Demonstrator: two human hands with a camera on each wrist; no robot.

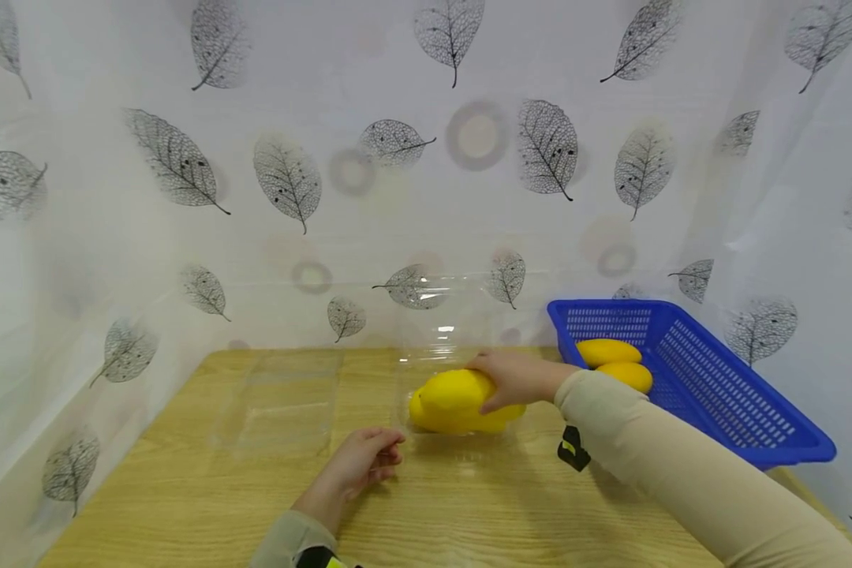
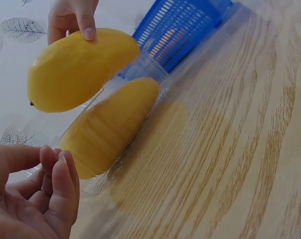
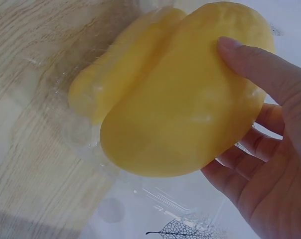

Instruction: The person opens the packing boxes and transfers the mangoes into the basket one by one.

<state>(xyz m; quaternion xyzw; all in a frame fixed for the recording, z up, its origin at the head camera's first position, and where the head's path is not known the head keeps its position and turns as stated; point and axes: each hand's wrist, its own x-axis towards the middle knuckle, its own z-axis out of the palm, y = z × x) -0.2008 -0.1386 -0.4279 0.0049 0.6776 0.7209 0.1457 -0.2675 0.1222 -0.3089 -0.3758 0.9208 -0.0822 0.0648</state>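
Note:
My right hand (image 1: pixel 518 380) grips a yellow mango (image 3: pixel 190 94), thumb on one side and fingers on the other. The held mango is above a clear plastic box (image 1: pixel 461 443) in the middle of the table, whose see-through lid (image 1: pixel 440 331) stands up at the back. Inside that box lies another mango (image 2: pixel 110 129), partly covered by the held one in the head view. By the box's front left corner, my left hand (image 1: pixel 365 461) has loosely curled fingers, thumb and fingertips close together, with nothing seen between them.
At the right stands a blue perforated basket (image 1: pixel 738 379) with two mangoes (image 1: pixel 625 375) in it. A second clear plastic box (image 1: pixel 284 406) lies on the left of the wooden table (image 1: pixel 184 473). A white leaf-patterned curtain (image 1: pixel 355 252) borders the back and sides.

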